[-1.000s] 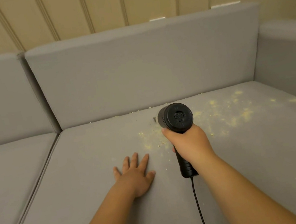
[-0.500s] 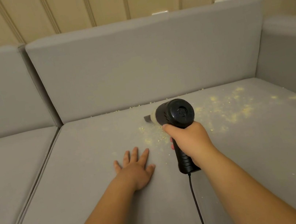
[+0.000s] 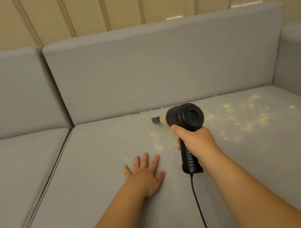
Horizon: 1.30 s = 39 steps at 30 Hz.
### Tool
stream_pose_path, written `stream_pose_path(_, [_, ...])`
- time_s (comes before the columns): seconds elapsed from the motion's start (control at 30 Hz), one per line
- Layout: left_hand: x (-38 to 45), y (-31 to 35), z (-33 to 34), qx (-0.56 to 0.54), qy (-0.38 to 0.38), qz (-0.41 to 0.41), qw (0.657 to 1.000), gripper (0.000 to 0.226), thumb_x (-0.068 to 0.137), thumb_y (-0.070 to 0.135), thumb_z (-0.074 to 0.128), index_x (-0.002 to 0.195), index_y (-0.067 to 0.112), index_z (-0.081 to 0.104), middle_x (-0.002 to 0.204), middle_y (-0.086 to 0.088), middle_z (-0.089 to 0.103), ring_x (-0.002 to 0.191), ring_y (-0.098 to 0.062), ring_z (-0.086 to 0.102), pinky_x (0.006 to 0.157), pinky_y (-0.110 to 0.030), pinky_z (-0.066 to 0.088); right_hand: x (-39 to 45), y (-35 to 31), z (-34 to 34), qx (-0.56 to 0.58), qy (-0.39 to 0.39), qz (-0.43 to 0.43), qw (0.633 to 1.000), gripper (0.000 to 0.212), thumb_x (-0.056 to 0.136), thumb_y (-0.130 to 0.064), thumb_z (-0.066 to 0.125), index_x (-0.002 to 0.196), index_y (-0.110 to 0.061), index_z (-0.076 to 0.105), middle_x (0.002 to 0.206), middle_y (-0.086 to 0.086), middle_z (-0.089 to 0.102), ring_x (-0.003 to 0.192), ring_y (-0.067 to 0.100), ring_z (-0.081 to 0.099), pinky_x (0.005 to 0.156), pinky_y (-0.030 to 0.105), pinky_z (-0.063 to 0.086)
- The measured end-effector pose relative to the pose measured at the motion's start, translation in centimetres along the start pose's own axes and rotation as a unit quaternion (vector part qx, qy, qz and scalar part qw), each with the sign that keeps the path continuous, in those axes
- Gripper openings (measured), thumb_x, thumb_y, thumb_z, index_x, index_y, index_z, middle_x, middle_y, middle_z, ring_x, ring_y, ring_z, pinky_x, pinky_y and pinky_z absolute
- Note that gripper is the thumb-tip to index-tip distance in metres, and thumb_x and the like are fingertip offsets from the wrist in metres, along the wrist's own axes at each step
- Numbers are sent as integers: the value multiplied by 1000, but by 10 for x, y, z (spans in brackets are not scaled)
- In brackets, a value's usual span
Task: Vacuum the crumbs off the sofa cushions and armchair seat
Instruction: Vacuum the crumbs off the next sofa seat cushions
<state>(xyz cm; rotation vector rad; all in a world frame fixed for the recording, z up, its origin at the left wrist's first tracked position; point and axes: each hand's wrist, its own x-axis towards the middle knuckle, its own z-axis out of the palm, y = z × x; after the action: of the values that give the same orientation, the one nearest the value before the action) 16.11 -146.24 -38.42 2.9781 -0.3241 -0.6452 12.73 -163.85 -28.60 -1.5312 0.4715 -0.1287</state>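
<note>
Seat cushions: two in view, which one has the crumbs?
The right seat cushion, where the left hand rests flat and the right hand holds the handheld vacuum. Yellow crumbs lie scattered across it; the left seat cushion looks bare.

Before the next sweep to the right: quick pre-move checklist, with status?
1. Right hand grips the vacuum handle: ok.
2. Nozzle low at the seat cushion, pointing left: ok; contact cannot tell.
3. Left hand flat on the cushion, clear of the crumbs: ok.
4. Cord trails back toward the person, off the sweep path: ok.
5. Crumbs gone: not ok; patches right of the vacuum, by the hand and along the back seam.
6. Vacuum running: cannot tell.
</note>
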Motion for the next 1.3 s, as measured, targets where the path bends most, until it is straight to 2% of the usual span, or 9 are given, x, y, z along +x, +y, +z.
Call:
stream_pose_path(0.13, [0,0,1,8,-4,-3,1000,66,104,66,18,161,49,-12,171,7,-23,157,-25,-21,121,-66,-10,12,2,13,27,-8,16,999,22,89,-33,81,89,-13,72,77,6,71,69,22,72,73,37,61])
stream_pose_path(0.23, [1,2,0,13,-12,-6,1000,66,104,66,17,161,49,-12,171,7,-23,157,-26,-22,121,-67,-10,9,4,14,-7,-27,6,1000,21,88,-33,81,86,-14,72,75,7,72,65,20,72,74,38,62])
stream_pose_path(0.4, [-8,4,-8,17,-12,-3,1000,67,104,67,16,162,46,-9,172,4,-18,158,-27,-17,122,-66,-6,-17,-6,-6,-43,-23,-5,999,18,89,-31,80,85,-16,72,72,6,71,61,18,70,64,30,59])
stream_pose_path(0.53, [-37,7,-4,18,-12,-12,1000,68,104,67,17,163,44,-8,172,3,-18,158,-29,-17,121,-68,-7,-56,-4,-20,-61,-18,-6,998,19,88,-32,81,89,-13,74,72,7,72,59,18,70,68,35,60])
stream_pose_path(0.67, [-68,4,11,6,-20,-7,1000,67,104,68,18,162,47,-8,172,5,-20,158,-28,-18,121,-67,-8,-85,-3,-31,-85,-30,-8,996,23,88,-31,81,92,-9,75,75,12,74,58,17,71,67,33,60])
stream_pose_path(0.8, [-87,-8,25,15,-23,-2,1000,67,104,67,19,162,48,-9,172,5,-20,158,-26,-18,121,-67,-8,-100,3,-43,-105,-40,-11,994,28,87,-34,83,93,-7,75,86,18,77,63,18,73,73,38,61])
stream_pose_path(0.97, [-83,-13,19,18,-33,2,999,67,103,68,18,162,48,-6,172,6,-18,159,-25,-15,121,-68,-6,-95,7,-42,-132,-33,-27,990,33,86,-38,84,93,-7,75,86,16,77,72,24,77,80,43,62])
stream_pose_path(1.17, [-67,-14,7,31,-48,0,998,66,104,68,18,161,49,-9,172,7,-20,159,-26,-16,121,-70,-5,-76,13,-33,-137,-48,-24,989,29,88,-39,82,95,-11,75,90,15,78,69,17,76,71,36,60])
stream_pose_path(1.3, [-62,-14,9,38,-51,2,998,68,103,69,18,161,49,-11,171,7,-22,158,-26,-18,120,-70,-4,-64,10,-32,-160,-26,-34,986,27,88,-42,81,90,-16,74,81,10,78,73,19,75,65,29,55])
